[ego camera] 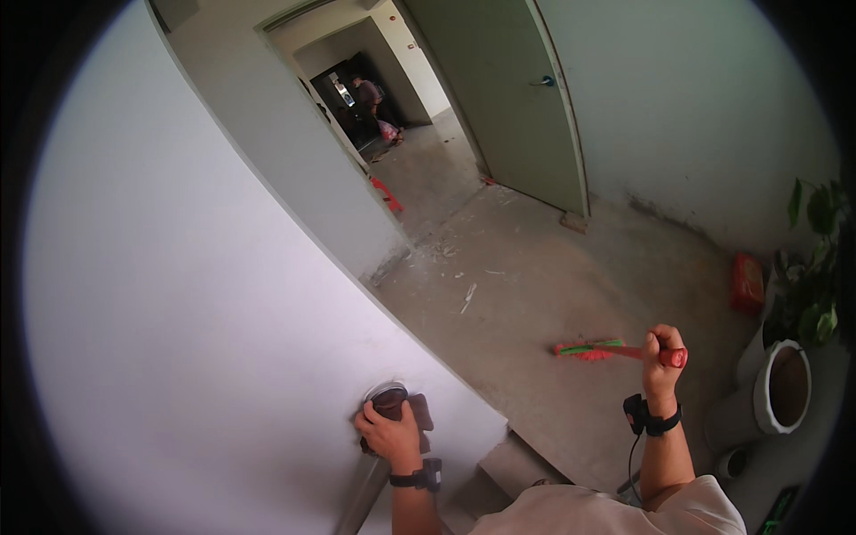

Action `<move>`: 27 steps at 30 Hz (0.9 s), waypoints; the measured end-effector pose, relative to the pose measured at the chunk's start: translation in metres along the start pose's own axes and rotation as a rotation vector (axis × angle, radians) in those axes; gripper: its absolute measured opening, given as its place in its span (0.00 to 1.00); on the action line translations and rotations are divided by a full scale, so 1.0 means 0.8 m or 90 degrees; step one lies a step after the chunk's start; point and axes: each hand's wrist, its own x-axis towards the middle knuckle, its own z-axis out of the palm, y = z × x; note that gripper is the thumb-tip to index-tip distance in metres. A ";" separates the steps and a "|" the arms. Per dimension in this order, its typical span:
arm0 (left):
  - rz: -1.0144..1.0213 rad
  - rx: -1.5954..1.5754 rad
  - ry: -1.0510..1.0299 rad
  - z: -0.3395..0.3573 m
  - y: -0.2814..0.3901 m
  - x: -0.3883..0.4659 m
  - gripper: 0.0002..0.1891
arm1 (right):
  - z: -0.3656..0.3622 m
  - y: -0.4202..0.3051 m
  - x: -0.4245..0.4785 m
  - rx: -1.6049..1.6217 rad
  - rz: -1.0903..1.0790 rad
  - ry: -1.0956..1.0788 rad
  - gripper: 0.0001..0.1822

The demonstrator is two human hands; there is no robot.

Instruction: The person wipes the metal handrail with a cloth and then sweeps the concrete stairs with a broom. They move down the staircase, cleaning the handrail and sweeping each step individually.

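My left hand [389,429] presses a dark brown cloth [420,411] against the rounded upper end of a metal handrail [366,491] fixed along the white wall. Part of the cloth is hidden under the fingers. In my right hand [662,368] is the red handle of a broom [627,351], gripped close to its top end. The red and green broom head [590,349] is below, over the concrete floor. Each wrist carries a black strap with a small device, and a cable hangs from the right one.
White scraps [469,297] litter the floor towards the doorway. A green door [508,100] stands open, a block at its foot. White pots [789,388], a leafy plant [822,321] and a red container [747,283] line the right. Steps [495,485] lie below; a person [368,97] is beyond the doorway.
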 end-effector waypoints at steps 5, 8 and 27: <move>0.005 -0.025 0.011 0.011 -0.013 -0.003 0.32 | 0.000 0.001 0.000 0.023 0.004 0.004 0.01; 0.011 -0.007 0.002 0.012 -0.013 -0.002 0.32 | -0.002 0.005 -0.001 0.019 0.008 0.005 0.01; 0.006 0.025 0.004 0.014 -0.014 -0.003 0.32 | -0.007 0.008 0.006 0.055 0.021 0.018 0.03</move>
